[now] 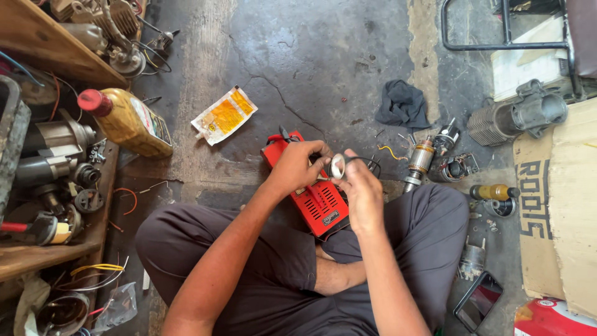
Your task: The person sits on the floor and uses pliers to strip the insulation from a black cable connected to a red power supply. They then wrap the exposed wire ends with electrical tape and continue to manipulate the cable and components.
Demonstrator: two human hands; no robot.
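you sat cross-legged on the cracked grey concrete floor (311,56). your right hand (362,196) pinched a small shiny metal ring (337,165) above the red slotted metal box (314,193) in front of your legs. your left hand (297,167) closed on a thin tool at the ring. the work looked midway, parts scattered right.

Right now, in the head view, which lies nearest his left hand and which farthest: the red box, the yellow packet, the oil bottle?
From the left hand:
1. Red box, directly beneath the hand.
2. Yellow packet, on the floor up and left.
3. Oil bottle, farther left by the wooden shelf.
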